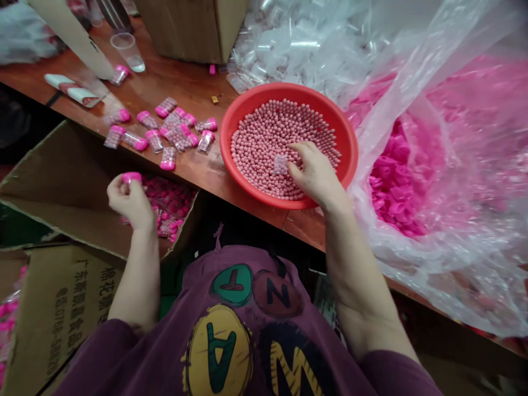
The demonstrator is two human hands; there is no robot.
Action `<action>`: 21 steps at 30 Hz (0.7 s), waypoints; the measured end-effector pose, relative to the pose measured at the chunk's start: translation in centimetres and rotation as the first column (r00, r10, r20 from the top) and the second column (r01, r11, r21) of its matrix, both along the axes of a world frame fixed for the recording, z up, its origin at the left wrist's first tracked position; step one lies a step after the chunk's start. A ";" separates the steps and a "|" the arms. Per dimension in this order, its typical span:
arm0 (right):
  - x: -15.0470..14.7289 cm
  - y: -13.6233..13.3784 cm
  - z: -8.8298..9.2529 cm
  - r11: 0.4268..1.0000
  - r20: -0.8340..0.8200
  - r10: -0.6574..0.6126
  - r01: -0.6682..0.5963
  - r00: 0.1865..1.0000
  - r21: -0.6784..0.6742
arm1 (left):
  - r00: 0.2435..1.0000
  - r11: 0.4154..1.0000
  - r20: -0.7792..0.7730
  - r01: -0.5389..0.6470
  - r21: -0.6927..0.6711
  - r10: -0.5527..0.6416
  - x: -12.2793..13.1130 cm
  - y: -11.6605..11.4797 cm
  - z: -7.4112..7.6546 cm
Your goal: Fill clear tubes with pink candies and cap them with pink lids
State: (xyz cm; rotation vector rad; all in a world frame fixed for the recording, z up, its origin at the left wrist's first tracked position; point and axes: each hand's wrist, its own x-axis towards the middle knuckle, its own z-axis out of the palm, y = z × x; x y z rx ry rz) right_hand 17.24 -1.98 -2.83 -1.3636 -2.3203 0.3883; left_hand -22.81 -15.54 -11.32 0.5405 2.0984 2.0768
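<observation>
My right hand (314,174) reaches into the red bowl (350,144) of small pink balls (272,132) and grips a small clear vial (280,164) that holds some balls. Over the open cardboard box (66,181) at the left, my left hand (131,199) holds a filled vial with a pink cap (131,177). Inside that box lies a heap of filled, capped vials (170,203). Several more capped vials (173,129) lie loose on the wooden table (193,88) to the left of the bowl.
A clear plastic bag of pink caps (396,181) lies right of the bowl. Empty clear vials (297,44) are heaped behind it. A plastic cup (127,50) and a wooden box (193,27) stand at the back. A printed carton (58,313) sits at the lower left.
</observation>
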 end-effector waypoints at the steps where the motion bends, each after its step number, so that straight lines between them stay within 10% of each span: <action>1: -0.4 0.4 0.4 0.999 0.098 0.045 -0.042 0.994 -0.033 | 1.000 0.996 -0.015 -0.004 -0.088 0.003 -1.6 -1.2 -1.1; 6: -1.9 2.0 0.5 0.979 0.335 0.128 -0.065 0.934 -0.193 | 0.991 0.954 -0.125 0.015 -0.299 -0.055 -2.3 -2.2 -1.6; 10: -1.4 2.0 0.4 0.943 -0.112 -0.023 -0.016 0.993 -0.333 | 0.858 0.971 -0.455 0.212 -0.111 -0.239 5.3 2.3 3.5; 13: -0.9 1.1 1.2 0.820 -0.506 -0.139 -0.187 0.851 -0.540 | 0.530 0.762 -0.599 0.607 -0.226 -0.600 12.3 5.7 7.3; 16: -0.7 -0.2 2.1 0.714 -0.671 -0.217 -0.354 0.709 -0.604 | 0.235 0.537 -0.616 0.759 -0.367 -0.752 17.5 7.9 8.9; 21: 0.3 -1.6 2.5 0.729 -0.706 -0.304 -0.321 0.640 -0.604 | 0.086 0.415 -0.573 0.776 -0.475 -0.815 19.9 11.0 8.8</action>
